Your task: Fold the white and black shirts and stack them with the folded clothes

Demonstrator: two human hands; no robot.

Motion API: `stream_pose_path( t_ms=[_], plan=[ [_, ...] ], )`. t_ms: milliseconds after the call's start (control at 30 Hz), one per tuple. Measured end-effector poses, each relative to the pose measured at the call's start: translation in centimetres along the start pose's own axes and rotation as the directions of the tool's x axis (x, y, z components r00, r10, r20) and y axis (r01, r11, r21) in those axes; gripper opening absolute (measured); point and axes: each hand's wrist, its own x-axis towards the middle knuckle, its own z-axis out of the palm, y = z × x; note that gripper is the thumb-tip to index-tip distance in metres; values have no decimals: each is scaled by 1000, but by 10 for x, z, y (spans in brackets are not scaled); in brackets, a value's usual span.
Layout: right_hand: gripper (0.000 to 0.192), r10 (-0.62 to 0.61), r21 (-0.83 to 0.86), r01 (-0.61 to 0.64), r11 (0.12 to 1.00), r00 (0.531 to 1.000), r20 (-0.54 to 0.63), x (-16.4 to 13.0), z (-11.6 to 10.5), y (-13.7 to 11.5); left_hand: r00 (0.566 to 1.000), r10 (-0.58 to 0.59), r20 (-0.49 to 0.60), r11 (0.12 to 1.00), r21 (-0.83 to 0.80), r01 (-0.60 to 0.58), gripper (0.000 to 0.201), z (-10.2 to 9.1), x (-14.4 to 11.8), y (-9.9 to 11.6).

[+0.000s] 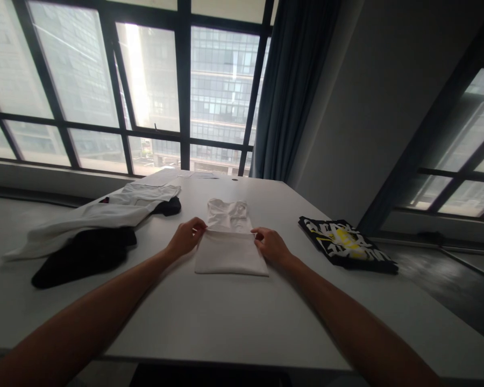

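Note:
A white garment (232, 255) lies on the white table in front of me, its near part folded over into a flat panel. Beyond the fold edge, the far part of the cloth is crumpled. My left hand (187, 236) pinches the left end of the fold edge between thumb and fingers. At the right end of that edge, my right hand (271, 244) pinches the cloth in the same way. The exact kind of garment cannot be made out.
Left on the table (185, 328) lie a loose white garment (92, 215) and a black garment (89, 252). A folded black garment with white and yellow lettering (344, 243) rests near the right edge. Behind the table are windows and a dark curtain (290, 91).

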Motion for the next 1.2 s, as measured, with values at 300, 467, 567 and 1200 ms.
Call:
stream_pose_path(
  t_ms=[300,467,567,1200],
  plan=[
    [33,98,-83,-102,991,994,-57,-1,-6,-6,983,-145,-115,973,163,162,18,2,-3,1],
    [34,117,-82,-114,990,993,35,-2,2,-1,969,-219,113,932,319,173,26,2,3,-6],
    [38,45,-61,-42,997,998,46,-1,8,3,970,-154,187,938,336,85,34,6,3,-9],
    [23,92,-89,-98,991,993,-67,9,12,9,979,-95,179,964,260,46,48,1,2,3]
  ],
)
